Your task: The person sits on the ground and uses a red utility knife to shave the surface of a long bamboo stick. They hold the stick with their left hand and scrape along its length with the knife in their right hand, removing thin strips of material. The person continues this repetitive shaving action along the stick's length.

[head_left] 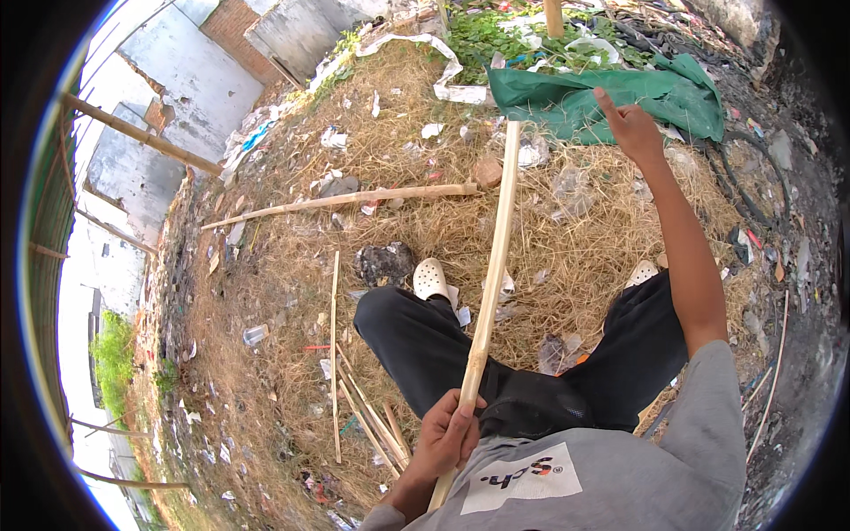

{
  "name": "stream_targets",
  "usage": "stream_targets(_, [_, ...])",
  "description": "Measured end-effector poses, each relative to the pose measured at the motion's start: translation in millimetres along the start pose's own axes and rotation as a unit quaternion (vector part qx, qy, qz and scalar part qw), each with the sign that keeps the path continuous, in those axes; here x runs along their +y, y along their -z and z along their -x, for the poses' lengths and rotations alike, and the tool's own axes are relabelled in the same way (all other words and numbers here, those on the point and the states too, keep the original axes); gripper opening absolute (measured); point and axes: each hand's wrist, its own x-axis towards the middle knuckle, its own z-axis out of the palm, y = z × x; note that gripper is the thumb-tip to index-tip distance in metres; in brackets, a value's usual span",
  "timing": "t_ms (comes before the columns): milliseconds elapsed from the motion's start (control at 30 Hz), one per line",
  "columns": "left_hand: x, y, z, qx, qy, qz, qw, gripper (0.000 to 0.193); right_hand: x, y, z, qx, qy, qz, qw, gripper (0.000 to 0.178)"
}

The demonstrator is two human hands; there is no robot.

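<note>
Left hand [450, 434] wrapped round the long pale stick [498, 257], which slants past the lap toward a green sheet [664, 99]! Looks mid-job: 1 stick up, thinner strips [335, 354] lying unused. Right hand [636, 133] beside the sheet, 1 digit extended (any grip? can't tell); stick's far tip unclear.

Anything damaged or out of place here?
Yes. Litter, including a see-through plastic piece, is strewn over the dry grass. The whitish wall at upper left is broken, with brick showing. The green sheet by the right hand looks rumpled. The wooden strip in the left hand shows no obvious damage.
</note>
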Motion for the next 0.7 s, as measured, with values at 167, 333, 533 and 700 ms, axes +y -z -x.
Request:
stream_targets(167, [18.5, 0.3, -30.8, 0.027, -0.057, -0.006, 0.998, 0.027, -82.9, -16.3, 139.8, -0.112, 0.252, -0.012, 0.961, 0.069])
stream_targets(333, [28.4, -8.2, -34.9, 0.017, -0.08, 0.0, 0.997, 0.028, -109.0, -27.8, 200.1, -0.179, 0.382, -0.038, 0.906, 0.072])
stream_targets(533, [33.0, -19.2, -31.7, 0.024, -0.078, -0.011, 0.997, 0.028, -100.0, -35.6, 175.8, -0.043, 0.473, -0.019, 0.88, 0.072])
stream_targets(700, [31.6, -18.9, -29.6, 0.006, -0.072, -0.031, 0.997, 0.028, -93.9, -38.0, 142.2, 0.055, 0.474, 0.005, 0.879, 0.075])
